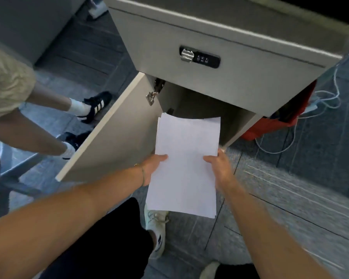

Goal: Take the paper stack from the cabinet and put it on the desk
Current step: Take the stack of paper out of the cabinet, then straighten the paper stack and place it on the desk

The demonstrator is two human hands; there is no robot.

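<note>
Head view: both hands grip the paper stack [186, 164], one on each long edge. Left hand [152, 168] clamps the left edge, thumb on top of the sheets, fingers hidden underneath; a thin bracelet [142, 175] sits on that wrist. Right hand [220, 168] clamps the right edge the same way, thumb on top pointing inward, fingers under the paper. Stack is white, blank on the top face, held in the air, sheets slightly fanned at the far left corner and the near right corner. Its far end overlaps the dark opening of the cabinet [220, 81]; its near end hangs over the floor [290, 198] in front, above the wearer's white sneaker [156, 226]. Cannot tell whether the far end still touches the shelf inside.

Cabinet is grey, lower compartment open, door [117, 133] swung out to the left with a metal hinge [152, 96] at its top inner corner. Upper front panel is closed and carries a black combination lock [199, 57] with a silver knob. A red bag [278, 121] sits on the floor just beside the cabinet's right side, white cables [328, 101] trailing near it. At left stands another person, bare legs, white socks, black striped shoes [97, 104], well apart from the paper. Floor is dark grey tile.
</note>
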